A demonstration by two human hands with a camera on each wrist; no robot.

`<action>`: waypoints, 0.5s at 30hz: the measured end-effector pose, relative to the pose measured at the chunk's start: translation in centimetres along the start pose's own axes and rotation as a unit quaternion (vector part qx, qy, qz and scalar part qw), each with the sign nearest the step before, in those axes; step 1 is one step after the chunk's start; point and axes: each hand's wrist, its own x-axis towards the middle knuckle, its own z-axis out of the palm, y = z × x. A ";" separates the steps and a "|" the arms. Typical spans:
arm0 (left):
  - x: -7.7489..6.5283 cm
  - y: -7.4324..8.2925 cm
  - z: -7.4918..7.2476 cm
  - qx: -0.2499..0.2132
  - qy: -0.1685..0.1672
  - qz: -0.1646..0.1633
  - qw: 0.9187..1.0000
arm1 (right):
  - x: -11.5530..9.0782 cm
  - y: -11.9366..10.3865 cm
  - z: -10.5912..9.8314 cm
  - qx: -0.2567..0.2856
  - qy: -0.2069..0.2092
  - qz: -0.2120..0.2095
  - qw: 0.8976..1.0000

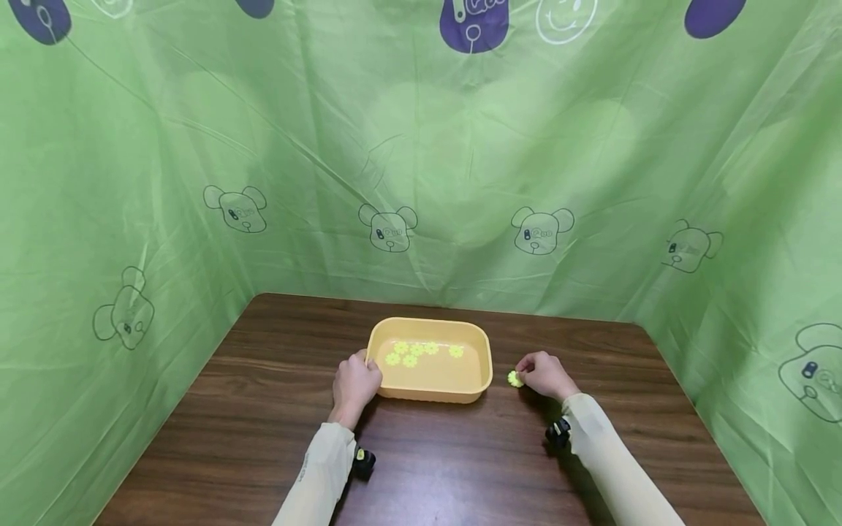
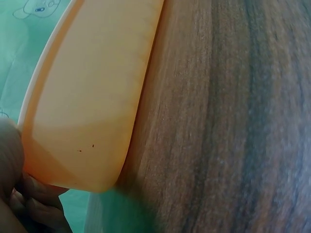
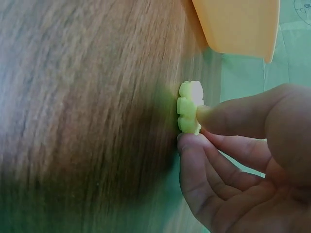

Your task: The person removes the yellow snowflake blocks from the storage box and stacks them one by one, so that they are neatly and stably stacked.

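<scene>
Gripping a yellow-orange rectangular tub (image 1: 427,397) at its left end, a person's left hand (image 1: 357,383) curls its fingers about the rim, while the right hand (image 1: 546,374) pinches a yellow-green flower-shaped piece (image 1: 513,379) between thumb and fingertips. The pinched piece is outside the tub, just beside its right end and close to the wood-grain table (image 1: 434,460) — whether it touches the surface, one cannot tell. Six similar flowers lie on the tub's floor: a cluster of five (image 1: 417,351) toward the left and a lone flower (image 1: 456,351) farther right. Two tiny dark specks (image 2: 86,148) mark the tub's outer wall. Cream sleeves (image 1: 322,460) cover both forearms, a black wrist camera (image 1: 558,432) at each cuff. Behind the table hangs a green curtain (image 1: 447,146) — printed with outlined cartoon animal heads (image 1: 389,231).
</scene>
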 end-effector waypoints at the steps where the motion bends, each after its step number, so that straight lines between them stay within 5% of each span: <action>1: 0.0 0.0 0.0 -0.002 0.001 -0.001 1.000 | 0.0 -0.1 0.0 -0.002 -0.002 -0.001 1.000; 9: 0.0 0.1 -0.1 -0.007 0.001 -0.002 1.000 | 0.2 -1.2 -0.1 -0.019 0.046 -0.004 0.999; 15: -0.1 -0.1 0.0 -0.008 -0.001 -0.003 1.000 | 0.9 -4.6 -0.3 -0.002 0.106 -0.050 0.993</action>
